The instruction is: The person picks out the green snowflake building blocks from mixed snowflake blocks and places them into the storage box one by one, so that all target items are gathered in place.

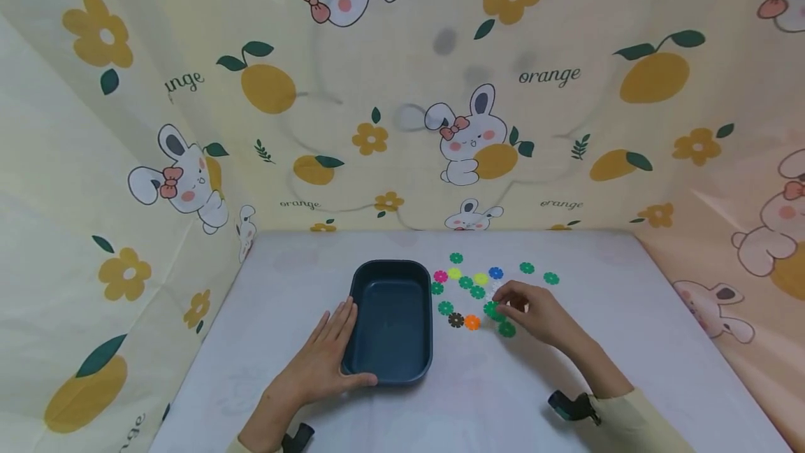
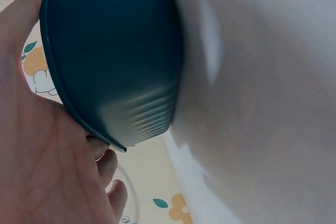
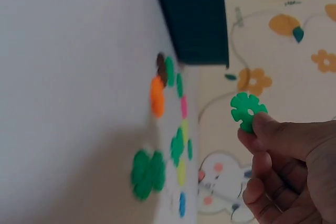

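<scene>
My left hand (image 1: 323, 362) lies along the left side of a dark blue rectangular tray (image 1: 393, 376), its fingers fairly straight against the rim and its thumb at the near corner. In the left wrist view the palm and fingers border the tray wall (image 2: 115, 51). Right of the tray, my right hand (image 1: 531, 310) pinches a green flower-shaped disc (image 3: 244, 109) between thumb and forefinger, raised off the table. Below that hand lie more green discs (image 1: 506, 329), some close together.
Scattered between tray and right hand are an orange disc (image 1: 472, 322), a dark brown disc (image 1: 455, 320), a pink disc (image 1: 440, 276), a blue disc (image 1: 495, 272), two yellow ones and several green ones. A patterned cloth (image 1: 402, 159) stands behind the white table (image 1: 283, 278).
</scene>
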A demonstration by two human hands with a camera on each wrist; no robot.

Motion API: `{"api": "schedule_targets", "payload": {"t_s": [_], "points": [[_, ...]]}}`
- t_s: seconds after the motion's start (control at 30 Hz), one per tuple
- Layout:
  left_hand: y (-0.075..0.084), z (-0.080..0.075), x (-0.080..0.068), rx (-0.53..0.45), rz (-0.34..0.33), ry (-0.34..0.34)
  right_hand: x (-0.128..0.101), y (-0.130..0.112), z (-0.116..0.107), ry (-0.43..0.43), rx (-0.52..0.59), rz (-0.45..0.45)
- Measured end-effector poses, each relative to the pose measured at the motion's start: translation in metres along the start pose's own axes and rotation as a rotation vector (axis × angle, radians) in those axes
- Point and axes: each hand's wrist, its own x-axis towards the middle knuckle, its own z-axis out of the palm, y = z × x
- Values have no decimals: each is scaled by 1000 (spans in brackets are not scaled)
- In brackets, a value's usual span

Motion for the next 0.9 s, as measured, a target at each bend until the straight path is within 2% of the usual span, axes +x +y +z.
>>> {"api": "schedule_targets", "payload": {"t_s": [0.13, 0.3, 0.53, 0.9], "points": [[1, 0, 0, -1, -7, 3, 12, -14, 5, -6, 40, 8], [1, 1, 0, 6, -14, 3, 27, -33, 13, -34, 110, -38], [0, 1, 1, 6, -8, 5, 46, -60, 32, -120, 201, -54], [0, 0, 1, -17, -16, -12, 71, -87, 65, -223, 231, -171]]}}
